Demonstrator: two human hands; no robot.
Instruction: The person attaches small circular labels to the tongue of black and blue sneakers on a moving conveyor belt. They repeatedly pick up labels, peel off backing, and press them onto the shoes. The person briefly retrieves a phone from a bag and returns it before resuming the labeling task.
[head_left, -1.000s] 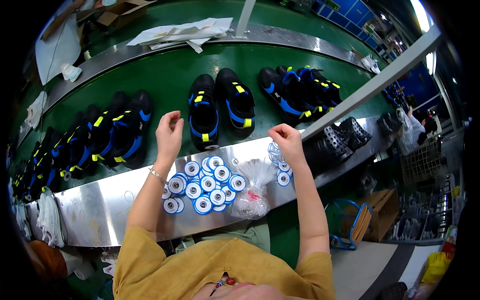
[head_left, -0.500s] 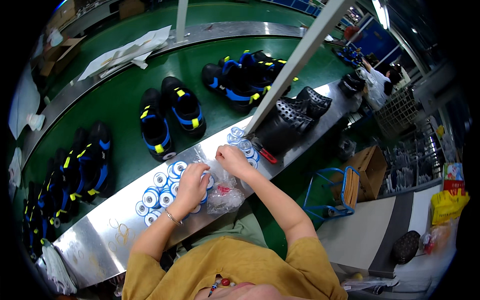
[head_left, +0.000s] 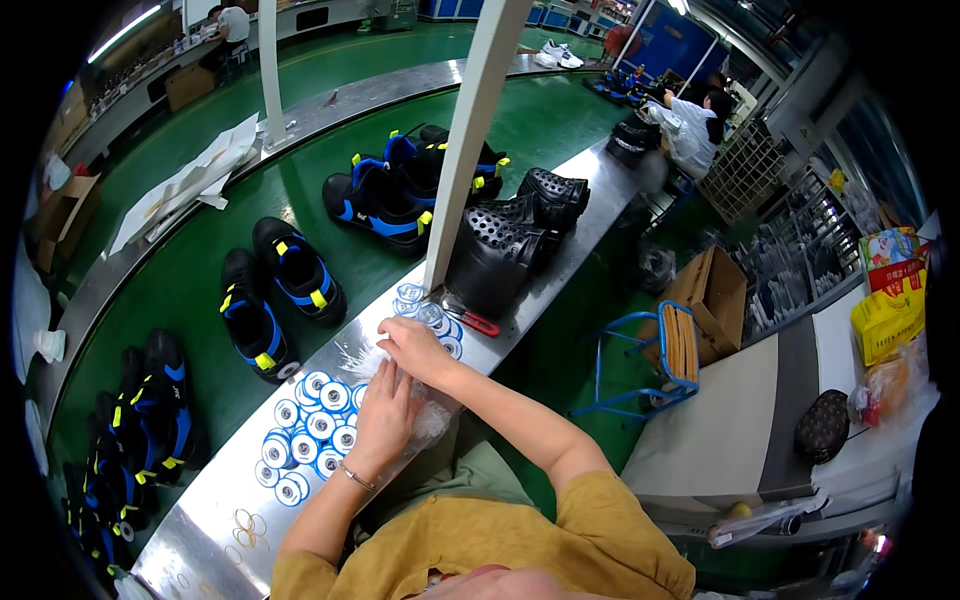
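Observation:
My left hand [head_left: 386, 412] lies over the worktop with its fingers stretched out and close together, next to a pile of round white-and-blue tags [head_left: 320, 425]. Just beyond its fingertips my right hand [head_left: 418, 350] is bent with its fingers closed; what they hold, if anything, is hidden. Thin white plastic strands [head_left: 360, 358] lie on the metal beside both hands. A crumpled clear plastic bag [head_left: 432, 424] shows partly behind my left hand. More round tags [head_left: 430, 314] lie in a small group beyond my right hand.
A red-handled cutter [head_left: 476, 322] lies by a white post [head_left: 470, 140] and black perforated clogs [head_left: 510, 235]. Black-and-blue shoes [head_left: 295, 270] stand along the green conveyor [head_left: 300, 210]. Rubber bands [head_left: 246, 526] lie near left. A blue-framed stool [head_left: 678, 345] stands right; another person [head_left: 690, 135] sits farther off.
The view has swung, so the scene sits differently. My hands have come together over the white strands, the left fingers straightening. The clear bag is now more covered by my left hand.

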